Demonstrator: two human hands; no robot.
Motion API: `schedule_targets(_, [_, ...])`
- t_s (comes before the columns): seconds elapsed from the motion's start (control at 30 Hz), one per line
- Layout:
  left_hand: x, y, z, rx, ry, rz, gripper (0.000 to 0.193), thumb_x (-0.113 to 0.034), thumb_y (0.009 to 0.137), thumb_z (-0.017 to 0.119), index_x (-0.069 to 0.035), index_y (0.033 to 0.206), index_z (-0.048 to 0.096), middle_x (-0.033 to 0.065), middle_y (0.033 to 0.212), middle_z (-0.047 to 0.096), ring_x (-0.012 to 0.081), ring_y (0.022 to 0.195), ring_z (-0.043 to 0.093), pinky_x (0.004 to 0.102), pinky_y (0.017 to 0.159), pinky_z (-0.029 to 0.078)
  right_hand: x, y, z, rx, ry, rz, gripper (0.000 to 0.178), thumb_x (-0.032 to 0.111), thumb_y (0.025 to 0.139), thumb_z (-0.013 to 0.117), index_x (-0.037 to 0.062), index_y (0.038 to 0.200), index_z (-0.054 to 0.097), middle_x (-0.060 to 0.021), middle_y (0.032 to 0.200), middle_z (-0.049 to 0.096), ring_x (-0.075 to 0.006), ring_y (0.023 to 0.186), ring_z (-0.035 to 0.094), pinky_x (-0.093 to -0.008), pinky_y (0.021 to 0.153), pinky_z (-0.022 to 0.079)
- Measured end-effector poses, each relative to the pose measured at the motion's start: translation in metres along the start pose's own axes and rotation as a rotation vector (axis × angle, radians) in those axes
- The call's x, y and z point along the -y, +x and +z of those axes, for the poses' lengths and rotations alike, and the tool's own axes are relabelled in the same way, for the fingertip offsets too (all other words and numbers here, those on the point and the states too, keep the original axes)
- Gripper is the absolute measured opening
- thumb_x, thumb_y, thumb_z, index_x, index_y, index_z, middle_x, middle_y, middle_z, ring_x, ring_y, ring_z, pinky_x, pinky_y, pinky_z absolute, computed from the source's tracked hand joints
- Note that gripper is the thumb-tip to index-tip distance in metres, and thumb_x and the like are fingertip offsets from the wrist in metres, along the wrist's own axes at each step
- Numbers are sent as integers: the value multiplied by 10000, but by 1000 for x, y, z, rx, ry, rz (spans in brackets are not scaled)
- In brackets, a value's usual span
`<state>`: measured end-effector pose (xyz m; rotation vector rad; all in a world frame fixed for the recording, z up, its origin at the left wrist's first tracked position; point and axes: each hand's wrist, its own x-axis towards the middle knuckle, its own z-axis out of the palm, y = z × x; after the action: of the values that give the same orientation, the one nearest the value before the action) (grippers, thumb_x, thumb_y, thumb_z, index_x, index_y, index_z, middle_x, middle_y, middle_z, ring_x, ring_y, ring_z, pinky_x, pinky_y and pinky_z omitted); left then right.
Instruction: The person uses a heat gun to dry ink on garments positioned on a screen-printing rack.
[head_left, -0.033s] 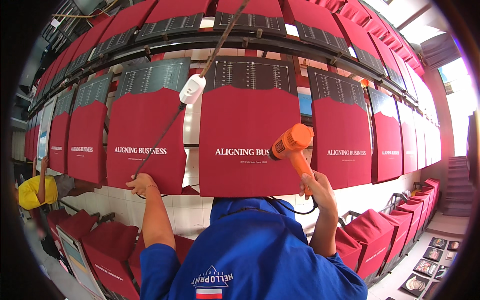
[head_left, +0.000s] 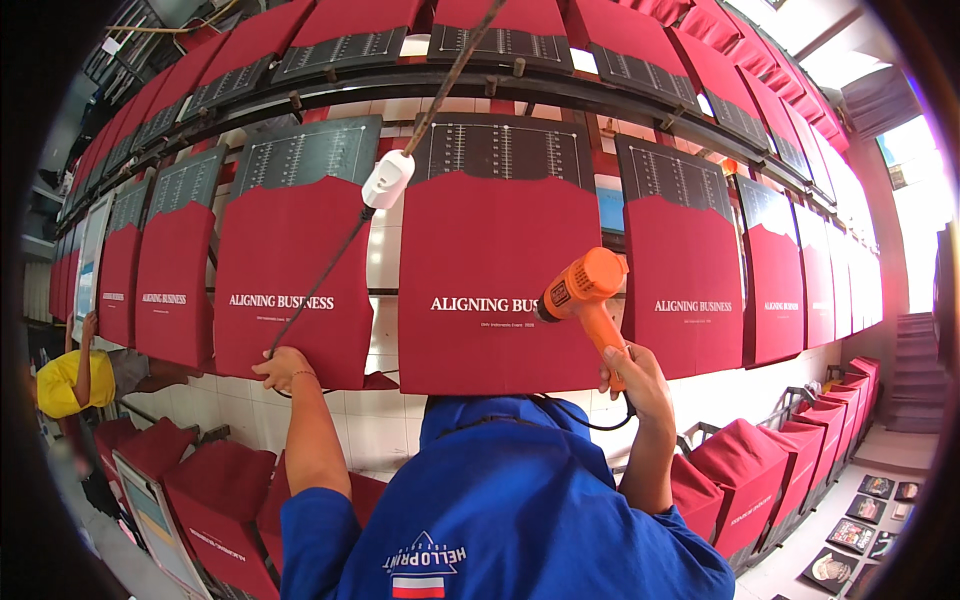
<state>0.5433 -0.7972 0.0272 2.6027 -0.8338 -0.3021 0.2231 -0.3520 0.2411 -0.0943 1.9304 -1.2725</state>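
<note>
- My left hand [head_left: 287, 370] pinches the dark cord [head_left: 330, 270], which slants up rightward to a white connector [head_left: 388, 180].
- The middle red shirt [head_left: 480, 240] is pulled over a dark board [head_left: 470, 150].
- The orange heat gun [head_left: 590, 285] lies just up-left of my nearer, right hand [head_left: 637, 382], fingers wrapped round its handle; its barrel slants down-left across the print's end.
</note>
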Motion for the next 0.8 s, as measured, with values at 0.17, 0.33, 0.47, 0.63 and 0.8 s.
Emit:
schedule_targets(0.17, [4,7,6,-49,36,15,535,-410,1014,414,-133,1466,342,272,1279,447,436,1132,574,561,873,502,1,1,10,4,2,-16,302,303,957,598,6,914,567,-31,709,594,-104,578,615,-224,464,451])
schedule_targets(0.33, [5,9,11,-57,28,7,527,-411,1011,426,-141,1458,353,269,1274,453,441,1125,576,559,875,502,6,-1,20,-25,-30,-21,266,254,942,614,-11,954,597,-21,708,594,-96,586,607,-231,496,452])
schedule_targets(0.47, [6,10,11,-74,29,14,525,-409,1010,430,-143,1456,355,273,1275,453,449,1121,576,558,879,502,6,3,16,51,11,6,267,251,942,617,-14,968,598,-16,703,590,-91,587,605,-227,495,451])
schedule_targets(0.63, [3,3,5,-44,31,23,531,-405,1016,414,-129,1464,340,288,1293,438,457,1143,563,561,891,499,12,2,18,68,19,11,259,243,944,615,-14,966,595,-18,700,590,-90,585,604,-228,494,455])
schedule_targets(0.8, [1,-2,-3,-2,9,28,538,-401,1024,389,-113,1474,323,302,1314,419,466,1171,545,562,907,494,13,2,27,36,-30,-23,249,232,949,610,-16,964,594,-17,702,585,-92,584,603,-227,491,456])
